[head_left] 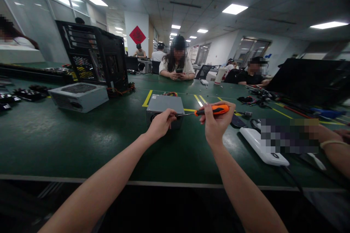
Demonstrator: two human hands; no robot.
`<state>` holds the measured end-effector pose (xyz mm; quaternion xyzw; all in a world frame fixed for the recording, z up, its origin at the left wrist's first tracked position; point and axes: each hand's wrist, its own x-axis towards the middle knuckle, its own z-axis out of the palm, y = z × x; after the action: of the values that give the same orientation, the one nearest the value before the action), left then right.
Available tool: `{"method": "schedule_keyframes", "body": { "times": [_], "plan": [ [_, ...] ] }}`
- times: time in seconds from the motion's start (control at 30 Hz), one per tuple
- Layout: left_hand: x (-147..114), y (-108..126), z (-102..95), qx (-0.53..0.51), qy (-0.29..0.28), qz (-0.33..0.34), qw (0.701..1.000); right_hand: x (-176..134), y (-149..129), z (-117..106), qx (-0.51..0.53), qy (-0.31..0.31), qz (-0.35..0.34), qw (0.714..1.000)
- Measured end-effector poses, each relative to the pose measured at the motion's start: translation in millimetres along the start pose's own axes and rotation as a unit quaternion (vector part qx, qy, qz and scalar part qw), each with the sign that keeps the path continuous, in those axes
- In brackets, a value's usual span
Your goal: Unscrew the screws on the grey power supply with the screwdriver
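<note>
A grey computer power supply (166, 103) sits on the green table in front of me, with coloured wires behind it. My right hand (217, 123) grips a screwdriver (218, 110) with an orange and black handle, its shaft pointing left. In front of the power supply, my left hand (163, 122) has its fingers pinched together at the screwdriver's tip. Whatever lies between those fingers, a screw perhaps, is too small to make out. The left hand hides part of the power supply's front face.
A second power supply (79, 96) and an open black computer case (95, 56) stand to the left. At right are a white power bank (264, 147), cables (259, 94) and another person's arm (335, 145). Across the table (115, 153) a person holds a phone.
</note>
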<state>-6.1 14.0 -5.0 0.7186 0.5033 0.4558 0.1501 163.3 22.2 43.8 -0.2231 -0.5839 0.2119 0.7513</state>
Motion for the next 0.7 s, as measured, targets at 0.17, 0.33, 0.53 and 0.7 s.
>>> {"method": "schedule_keyframes", "body": {
  "times": [0.17, 0.33, 0.53, 0.7],
  "plan": [
    [-0.8, 1.1, -1.7, 0.005, -0.001, -0.006, 1.0, 0.3, 2.0, -1.0, -0.027, 0.003, -0.045, 0.999],
    [-3.3, 1.2, -1.2, 0.014, -0.055, -0.02, 0.998, -4.7, 0.2, -7.9, -0.05, 0.008, -0.108, 0.993],
    [-5.8, -5.8, 12.4, -0.077, -0.185, -0.055, 0.978, -19.7, 0.9, -35.8, -0.113, -0.16, -0.3, 0.934],
    [-3.7, -10.8, 19.7, -0.18, -0.214, -0.075, 0.957, -30.7, 0.2, -46.2, -0.239, -0.312, -0.422, 0.817]
  ]
}}
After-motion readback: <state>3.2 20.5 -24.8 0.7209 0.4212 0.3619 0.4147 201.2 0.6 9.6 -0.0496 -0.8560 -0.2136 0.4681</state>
